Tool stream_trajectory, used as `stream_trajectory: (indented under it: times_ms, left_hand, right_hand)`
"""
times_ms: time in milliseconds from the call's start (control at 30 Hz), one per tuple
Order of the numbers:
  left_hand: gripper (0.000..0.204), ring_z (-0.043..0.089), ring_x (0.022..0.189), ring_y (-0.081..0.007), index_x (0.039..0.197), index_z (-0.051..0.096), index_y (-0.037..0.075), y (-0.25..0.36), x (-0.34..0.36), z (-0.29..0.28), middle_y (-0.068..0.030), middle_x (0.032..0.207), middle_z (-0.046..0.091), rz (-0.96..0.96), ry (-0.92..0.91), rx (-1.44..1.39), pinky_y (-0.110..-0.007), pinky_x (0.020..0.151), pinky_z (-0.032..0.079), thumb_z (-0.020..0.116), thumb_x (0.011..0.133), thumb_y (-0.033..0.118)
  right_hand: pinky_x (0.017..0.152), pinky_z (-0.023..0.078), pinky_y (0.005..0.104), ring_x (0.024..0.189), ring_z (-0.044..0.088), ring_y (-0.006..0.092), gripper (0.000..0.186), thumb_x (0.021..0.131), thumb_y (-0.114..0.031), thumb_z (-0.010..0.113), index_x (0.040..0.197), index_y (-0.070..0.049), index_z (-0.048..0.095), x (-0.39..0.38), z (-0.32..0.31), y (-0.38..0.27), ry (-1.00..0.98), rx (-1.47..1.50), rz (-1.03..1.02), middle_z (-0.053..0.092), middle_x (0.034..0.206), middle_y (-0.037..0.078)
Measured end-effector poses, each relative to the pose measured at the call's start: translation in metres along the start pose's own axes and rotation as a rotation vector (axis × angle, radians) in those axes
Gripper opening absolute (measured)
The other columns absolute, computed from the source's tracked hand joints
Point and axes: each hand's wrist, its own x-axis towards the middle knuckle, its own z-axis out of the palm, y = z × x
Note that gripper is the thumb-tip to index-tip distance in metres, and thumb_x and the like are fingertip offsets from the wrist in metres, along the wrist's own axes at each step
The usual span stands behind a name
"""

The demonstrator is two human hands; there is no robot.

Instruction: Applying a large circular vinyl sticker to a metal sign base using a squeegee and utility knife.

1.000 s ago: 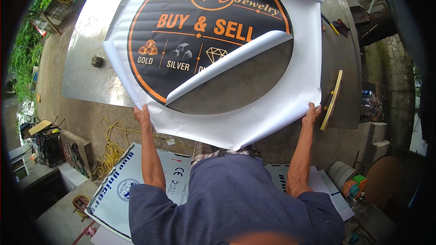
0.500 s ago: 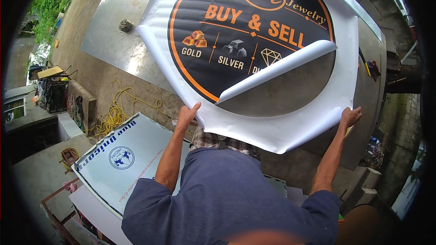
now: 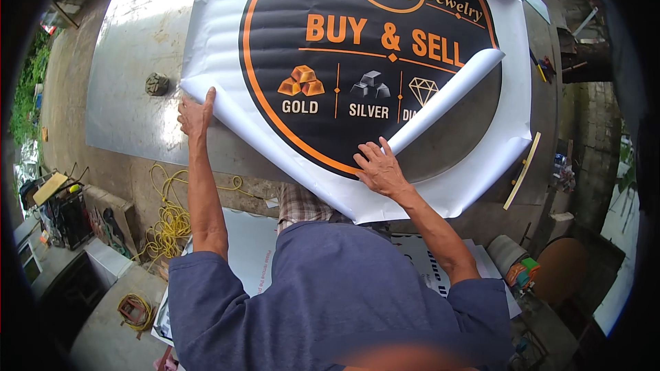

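A large printed sheet [image 3: 289, 48] with a black disc, an orange ring and a wide white border lies in front of me. My left hand [image 3: 196, 111] grips the curled white edge at the sheet's left corner, thumb on top. Its other fingers are partly hidden from view. My right hand [image 3: 383, 168], fingers spread, rests on the disc's lower rim. Beside those fingertips, a rolled-back white flap [image 3: 447, 99] runs up to the right. Under the flap, a grey surface [image 3: 450, 141] shows inside the round cut-out.
A shiny metal sheet [image 3: 130, 48] extends to the left, with a dark lump [image 3: 157, 84] on it. Tangled yellow cord [image 3: 168, 227] lies on the ground at left. A yellow strip [image 3: 522, 170] stands out at right. Behind it are tools [image 3: 543, 65] and a tree trunk [image 3: 595, 65].
My left hand has moved left and up to the sheet's corner. My right hand has left the right border and come inward to the disc's lower rim.
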Motion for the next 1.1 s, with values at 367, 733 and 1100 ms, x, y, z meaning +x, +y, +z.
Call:
stream_trajectory:
  times_ms: [367,733,1100]
  left_hand:
    - [0.089,0.064,0.111,-0.0257,0.15,0.037,-0.003,-0.051,0.02,0.059,-0.019,0.128,0.06,0.002,-0.233,-1.162,-0.039,0.09,0.055,0.082,0.074,0.012]
    - [0.069,0.064,0.106,-0.0247,0.142,0.047,-0.001,-0.091,-0.058,0.053,-0.0125,0.123,0.062,-0.147,-0.272,-1.304,-0.037,0.092,0.053,0.077,0.079,0.001]
    - [0.052,0.068,0.106,-0.0237,0.135,0.055,0.0,-0.09,-0.016,0.072,-0.0108,0.123,0.065,0.044,-0.35,-1.332,-0.037,0.088,0.057,0.075,0.087,0.002]
  right_hand:
    - [0.122,0.016,0.0666,0.133,0.049,0.0308,0.031,0.078,-0.015,0.066,0.107,-0.006,0.066,-0.02,0.003,0.003,0.042,-0.026,0.043,0.054,0.139,0.015]
    - [0.122,0.015,0.067,0.135,0.049,0.0282,0.032,0.082,-0.02,0.068,0.111,-0.007,0.067,-0.05,-0.004,0.033,-0.073,-0.03,-0.058,0.054,0.144,0.013]
    - [0.123,0.014,0.0651,0.138,0.047,0.0285,0.044,0.091,-0.044,0.071,0.122,-0.014,0.065,-0.061,-0.002,0.041,-0.045,-0.117,-0.013,0.056,0.138,0.011]
